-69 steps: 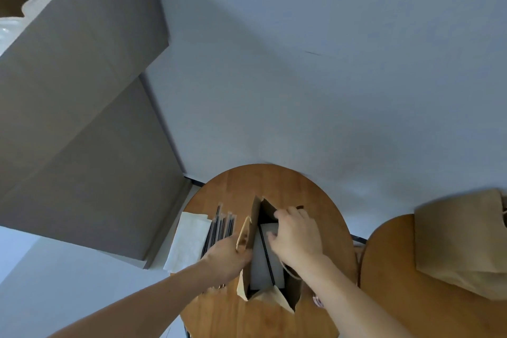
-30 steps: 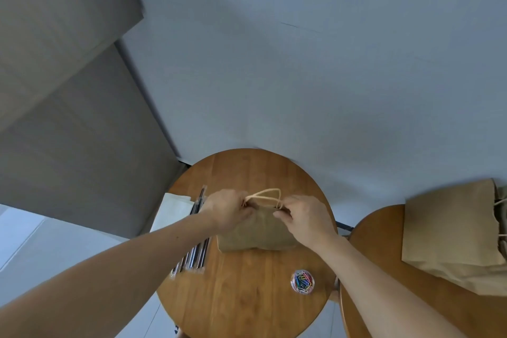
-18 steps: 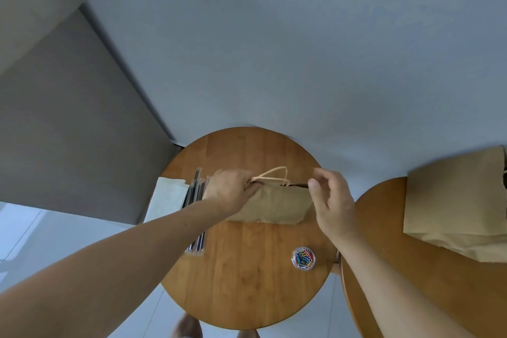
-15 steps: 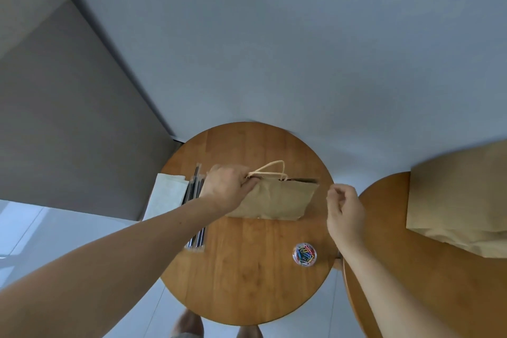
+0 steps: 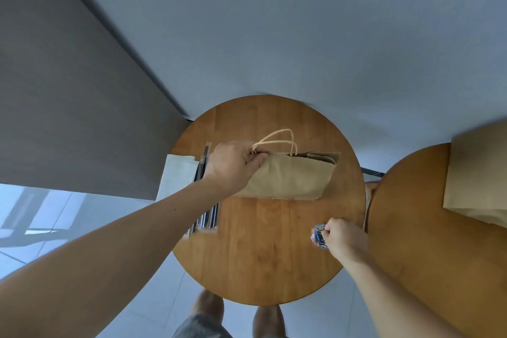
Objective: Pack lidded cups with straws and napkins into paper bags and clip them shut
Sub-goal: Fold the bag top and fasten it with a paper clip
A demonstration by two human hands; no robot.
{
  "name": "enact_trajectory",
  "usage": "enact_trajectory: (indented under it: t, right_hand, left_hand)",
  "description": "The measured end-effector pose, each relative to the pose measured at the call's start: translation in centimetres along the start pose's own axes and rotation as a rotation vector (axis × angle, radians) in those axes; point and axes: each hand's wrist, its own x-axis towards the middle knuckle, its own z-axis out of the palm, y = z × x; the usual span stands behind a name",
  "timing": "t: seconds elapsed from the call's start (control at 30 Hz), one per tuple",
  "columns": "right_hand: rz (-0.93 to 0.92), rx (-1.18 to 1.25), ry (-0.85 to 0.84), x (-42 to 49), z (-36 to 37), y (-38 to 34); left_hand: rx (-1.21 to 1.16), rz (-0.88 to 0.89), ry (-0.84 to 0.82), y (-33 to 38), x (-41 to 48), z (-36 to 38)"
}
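A brown paper bag (image 5: 288, 178) stands on the round wooden table (image 5: 260, 261) in the middle of the frame, its top pressed flat and its twine handles (image 5: 291, 136) sticking up. The left hand (image 5: 233, 167) grips the bag's upper left corner, fingers curled round the folded top beside the handles. At the table's lower right edge the right hand (image 5: 346, 239) has its fingers bunched over a small tub of coloured clips (image 5: 317, 236); whether they pinch a clip cannot be told. Wrapped straws (image 5: 206, 214) and white napkins (image 5: 175, 178) lie left of the bag. Another paper bag (image 5: 480, 173) sits on a second table (image 5: 425, 241) at the right edge
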Motion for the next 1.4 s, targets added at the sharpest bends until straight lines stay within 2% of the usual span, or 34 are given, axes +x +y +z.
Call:
enact_trajectory:
  t: [0.17,0.33,0.63,0.83,1.03,1.17,1.4]
  right_hand:
    - [-0.011,-0.098,0.043,-0.4,0.3,0.1]
    - [-0.030,-0.168,0.011,-1.0,0.1,-0.4]
    - [-0.059,0.030,0.072,-1.3,-0.5,0.0]
    - [-0.070,0.080,0.027,-1.1,0.5,1.0]
    - [-0.107,0.156,0.078,-1.2,1.6,1.4]
    - [-0.144,0.304,0.105,-1.8,0.9,1.1]
    - [-0.354,0.797,0.177,-4.0,-6.8,-4.0]
  left_hand:
    - [-0.002,-0.008,-0.013,0.0,0.0,0.0]
    - [-0.013,-0.008,-0.002,0.1,0.1,0.0]
    - [-0.004,-0.029,-0.012,0.4,-0.1,-0.2]
    - [-0.011,-0.030,-0.010,0.6,-0.2,-0.3]
    - [-0.016,-0.032,0.004,0.4,-0.3,-0.1]
    - [-0.024,-0.047,-0.024,0.6,-0.2,-0.2]
    - [0.014,-0.099,-0.083,0.8,0.3,-0.7]
